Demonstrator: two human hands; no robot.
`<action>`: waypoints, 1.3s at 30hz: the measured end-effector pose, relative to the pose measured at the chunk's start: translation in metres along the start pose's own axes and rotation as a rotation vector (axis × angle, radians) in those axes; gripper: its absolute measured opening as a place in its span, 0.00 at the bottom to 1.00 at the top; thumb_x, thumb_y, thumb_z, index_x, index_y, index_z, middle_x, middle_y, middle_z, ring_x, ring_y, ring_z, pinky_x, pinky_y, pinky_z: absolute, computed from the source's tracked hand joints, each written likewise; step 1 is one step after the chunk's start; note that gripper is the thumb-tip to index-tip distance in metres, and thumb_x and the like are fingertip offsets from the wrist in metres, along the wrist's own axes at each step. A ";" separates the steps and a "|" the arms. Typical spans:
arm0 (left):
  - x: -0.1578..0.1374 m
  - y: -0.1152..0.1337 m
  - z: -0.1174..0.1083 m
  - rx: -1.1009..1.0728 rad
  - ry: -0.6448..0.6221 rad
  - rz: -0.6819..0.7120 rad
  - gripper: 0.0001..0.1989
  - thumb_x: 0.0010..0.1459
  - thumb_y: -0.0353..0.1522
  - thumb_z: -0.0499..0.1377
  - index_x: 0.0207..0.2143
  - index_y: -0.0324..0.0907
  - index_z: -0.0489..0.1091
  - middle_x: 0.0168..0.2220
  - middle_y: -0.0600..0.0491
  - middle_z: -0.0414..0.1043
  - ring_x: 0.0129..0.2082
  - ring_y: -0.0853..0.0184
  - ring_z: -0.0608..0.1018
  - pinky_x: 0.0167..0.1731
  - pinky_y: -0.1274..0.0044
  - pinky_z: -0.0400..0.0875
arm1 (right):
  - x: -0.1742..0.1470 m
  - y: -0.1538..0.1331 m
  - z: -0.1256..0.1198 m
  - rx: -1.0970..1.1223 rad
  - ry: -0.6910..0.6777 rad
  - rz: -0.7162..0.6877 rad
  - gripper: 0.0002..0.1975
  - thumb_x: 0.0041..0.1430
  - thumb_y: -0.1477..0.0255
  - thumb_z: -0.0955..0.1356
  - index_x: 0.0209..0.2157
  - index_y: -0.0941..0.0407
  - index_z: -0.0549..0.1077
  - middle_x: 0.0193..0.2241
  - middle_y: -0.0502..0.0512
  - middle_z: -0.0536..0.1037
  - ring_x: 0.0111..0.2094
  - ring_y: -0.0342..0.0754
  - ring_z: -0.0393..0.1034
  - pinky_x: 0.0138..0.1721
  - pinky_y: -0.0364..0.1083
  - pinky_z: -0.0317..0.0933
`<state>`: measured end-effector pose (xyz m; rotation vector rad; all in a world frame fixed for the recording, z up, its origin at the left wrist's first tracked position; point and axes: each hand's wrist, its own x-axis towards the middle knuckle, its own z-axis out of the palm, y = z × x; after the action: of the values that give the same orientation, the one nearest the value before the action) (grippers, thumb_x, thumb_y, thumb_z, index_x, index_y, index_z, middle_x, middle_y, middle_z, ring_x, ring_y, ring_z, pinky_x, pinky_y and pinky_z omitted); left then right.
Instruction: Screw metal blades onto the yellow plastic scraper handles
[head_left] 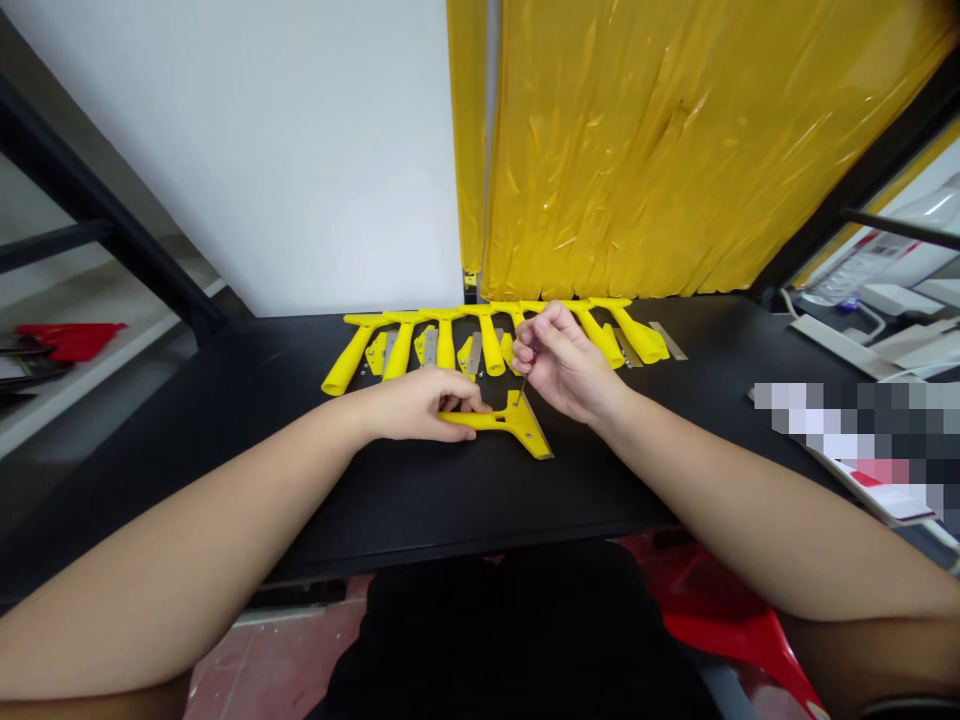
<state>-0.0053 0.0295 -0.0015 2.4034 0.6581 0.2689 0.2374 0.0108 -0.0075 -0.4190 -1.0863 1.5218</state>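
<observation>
My left hand (427,402) is wrapped round the handle of a yellow scraper (531,432), which lies near the front of the black table. A thin metal blade edge shows along the scraper's wide head, and a screw sits in its face. Above that head, my right hand (561,362) pinches a small screwdriver (523,388) with its thin shaft pointing down at the head; most of its handle is hidden by the fingers. Behind both hands stands a row of several yellow scraper handles (346,362), with yellow plates (376,352), metal blades (474,355) and small screws between them.
The black table (360,500) reaches to a white panel (300,150) and a yellow plastic curtain (675,150) at the back. Black frame posts (150,250) rise at both sides. On the right are a plastic bottle (862,260) and white items; a red stool (720,610) shows below.
</observation>
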 end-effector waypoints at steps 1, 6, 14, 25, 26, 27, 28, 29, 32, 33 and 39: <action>0.000 0.000 0.000 -0.001 -0.001 -0.001 0.14 0.60 0.38 0.68 0.30 0.41 0.67 0.31 0.55 0.70 0.28 0.70 0.68 0.27 0.76 0.58 | 0.000 0.000 0.000 -0.006 0.004 -0.003 0.23 0.61 0.62 0.78 0.34 0.51 0.60 0.31 0.45 0.67 0.30 0.41 0.62 0.33 0.43 0.60; 0.000 -0.001 0.000 -0.004 0.008 0.013 0.14 0.60 0.38 0.68 0.30 0.41 0.67 0.31 0.55 0.70 0.27 0.71 0.67 0.27 0.76 0.58 | 0.000 0.002 0.000 -0.015 0.008 -0.012 0.23 0.61 0.61 0.78 0.34 0.51 0.60 0.32 0.45 0.67 0.31 0.42 0.62 0.33 0.43 0.60; 0.000 0.000 0.000 0.011 0.005 0.007 0.13 0.59 0.36 0.68 0.30 0.41 0.68 0.31 0.56 0.69 0.27 0.71 0.66 0.27 0.77 0.58 | 0.001 0.002 0.003 0.016 0.022 -0.022 0.23 0.59 0.62 0.79 0.33 0.52 0.61 0.32 0.45 0.67 0.31 0.41 0.62 0.33 0.42 0.59; 0.000 -0.001 0.001 0.018 0.004 0.009 0.12 0.59 0.36 0.69 0.31 0.41 0.69 0.32 0.55 0.71 0.28 0.71 0.66 0.27 0.76 0.59 | 0.000 0.001 0.005 0.012 0.027 -0.024 0.24 0.58 0.61 0.80 0.34 0.51 0.61 0.31 0.45 0.67 0.31 0.41 0.62 0.32 0.42 0.59; 0.000 -0.001 0.001 0.017 0.004 0.010 0.12 0.59 0.36 0.69 0.31 0.41 0.69 0.32 0.55 0.71 0.28 0.70 0.66 0.27 0.76 0.59 | 0.000 0.001 0.005 0.006 0.029 -0.022 0.24 0.58 0.61 0.80 0.34 0.51 0.61 0.32 0.45 0.67 0.31 0.41 0.62 0.32 0.42 0.59; 0.000 -0.001 0.001 0.015 0.004 0.010 0.12 0.59 0.36 0.69 0.31 0.41 0.70 0.32 0.55 0.71 0.28 0.70 0.66 0.27 0.76 0.59 | 0.000 0.001 0.005 0.003 0.029 -0.020 0.24 0.58 0.61 0.80 0.34 0.51 0.61 0.32 0.45 0.67 0.31 0.41 0.62 0.31 0.42 0.59; 0.000 -0.001 0.001 0.011 0.005 0.012 0.12 0.58 0.36 0.69 0.31 0.41 0.70 0.32 0.55 0.71 0.28 0.70 0.66 0.27 0.76 0.58 | 0.000 0.000 0.005 0.003 0.028 -0.018 0.24 0.58 0.61 0.80 0.34 0.51 0.61 0.32 0.45 0.67 0.31 0.41 0.62 0.32 0.42 0.59; 0.000 0.000 0.001 0.008 0.005 0.013 0.12 0.58 0.36 0.69 0.31 0.41 0.69 0.32 0.55 0.71 0.28 0.71 0.66 0.27 0.76 0.58 | -0.001 0.000 0.005 0.007 0.025 -0.017 0.24 0.58 0.61 0.80 0.34 0.51 0.61 0.31 0.45 0.66 0.31 0.41 0.62 0.32 0.42 0.59; 0.000 0.000 0.001 -0.002 0.009 0.022 0.13 0.59 0.36 0.69 0.30 0.42 0.67 0.31 0.56 0.68 0.28 0.71 0.66 0.27 0.76 0.58 | -0.001 -0.001 0.006 0.014 0.020 -0.015 0.23 0.59 0.62 0.79 0.34 0.52 0.61 0.31 0.45 0.66 0.31 0.41 0.62 0.32 0.42 0.59; 0.000 0.000 0.001 -0.006 0.011 0.025 0.14 0.59 0.35 0.68 0.29 0.42 0.66 0.31 0.56 0.67 0.28 0.71 0.66 0.27 0.76 0.58 | -0.002 -0.001 0.007 0.011 0.023 -0.011 0.23 0.59 0.62 0.79 0.34 0.51 0.61 0.31 0.45 0.66 0.31 0.41 0.62 0.32 0.42 0.59; 0.000 0.000 0.001 -0.027 0.007 0.014 0.14 0.58 0.35 0.69 0.29 0.42 0.66 0.30 0.57 0.66 0.28 0.70 0.66 0.27 0.76 0.58 | -0.004 -0.002 0.006 -0.019 0.007 0.020 0.23 0.57 0.62 0.80 0.33 0.51 0.63 0.31 0.45 0.66 0.32 0.42 0.62 0.32 0.43 0.60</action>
<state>-0.0048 0.0288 -0.0024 2.3830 0.6373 0.2908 0.2351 0.0045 -0.0036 -0.4486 -1.0949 1.5275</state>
